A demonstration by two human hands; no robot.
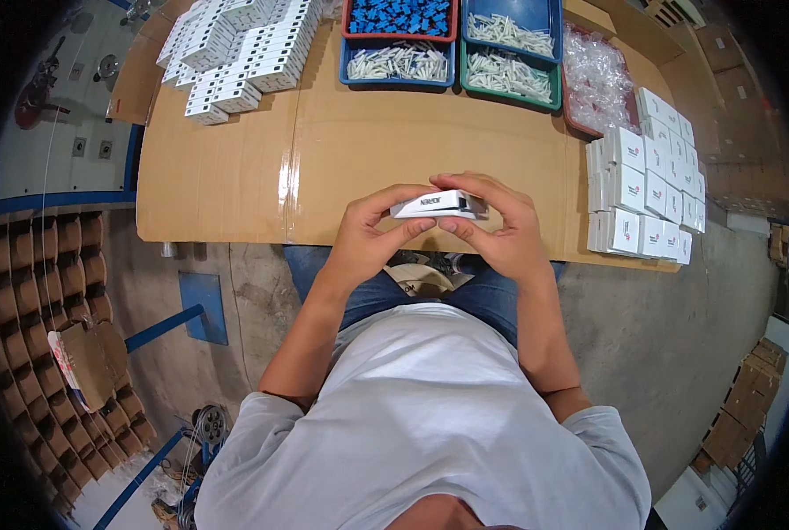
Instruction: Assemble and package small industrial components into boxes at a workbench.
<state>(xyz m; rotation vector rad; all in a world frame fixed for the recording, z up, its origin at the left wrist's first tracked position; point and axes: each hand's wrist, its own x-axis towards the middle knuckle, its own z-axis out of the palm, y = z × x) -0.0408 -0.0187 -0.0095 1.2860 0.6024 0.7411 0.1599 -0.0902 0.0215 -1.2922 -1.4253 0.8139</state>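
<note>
Between both hands, just above the table's near edge, I hold a small white box [430, 205] with dark print on its side. My left hand [369, 225] grips its left end, thumb below and fingers along the top. My right hand [507, 225] closes on the right end, where a dark gap shows at the box's corner. Whether anything lies inside the box cannot be made out. The cardboard-covered table [412, 146] spreads out in front of me.
Stacked white boxes stand at the far left [253, 53] and right [646, 181]. At the back are a red tray [345, 19] of blue parts, blue [399, 86] and green [513, 104] trays of white pieces, and clear plastic packaging [596, 75]. Partitioned cardboard [41, 327] lies lower left.
</note>
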